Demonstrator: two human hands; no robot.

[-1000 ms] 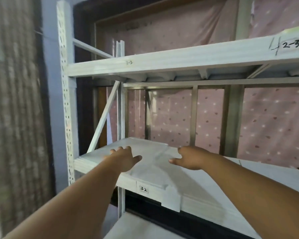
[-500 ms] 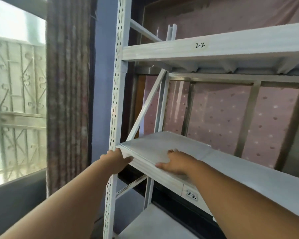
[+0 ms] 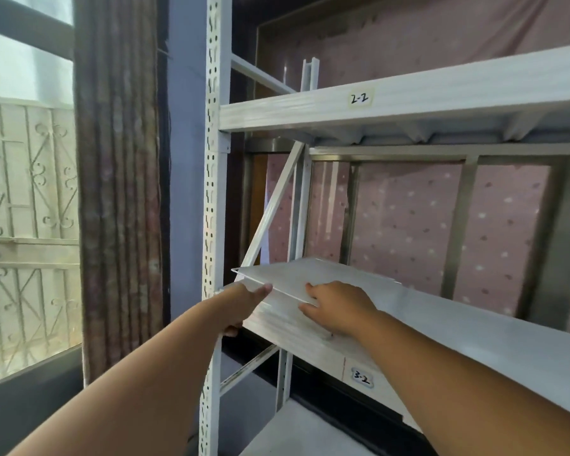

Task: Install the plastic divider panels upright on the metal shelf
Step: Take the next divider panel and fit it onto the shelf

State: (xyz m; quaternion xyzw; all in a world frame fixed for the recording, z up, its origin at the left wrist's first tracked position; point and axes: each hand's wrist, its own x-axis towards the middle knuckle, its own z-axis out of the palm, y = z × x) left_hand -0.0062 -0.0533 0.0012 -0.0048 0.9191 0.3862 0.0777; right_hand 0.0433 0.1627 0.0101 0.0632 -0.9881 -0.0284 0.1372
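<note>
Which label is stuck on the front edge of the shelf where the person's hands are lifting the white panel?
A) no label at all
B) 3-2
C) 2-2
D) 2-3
B: the label reading 3-2 sits on the front edge of the lower shelf, just below the right hand and the panel; the 2-2 tag is on the shelf above.

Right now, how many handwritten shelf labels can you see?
2. The 2-2 label is on the front edge of the upper shelf; the 3-2 label is on the front edge of the lower shelf. Others may lie outside the frame.
</note>
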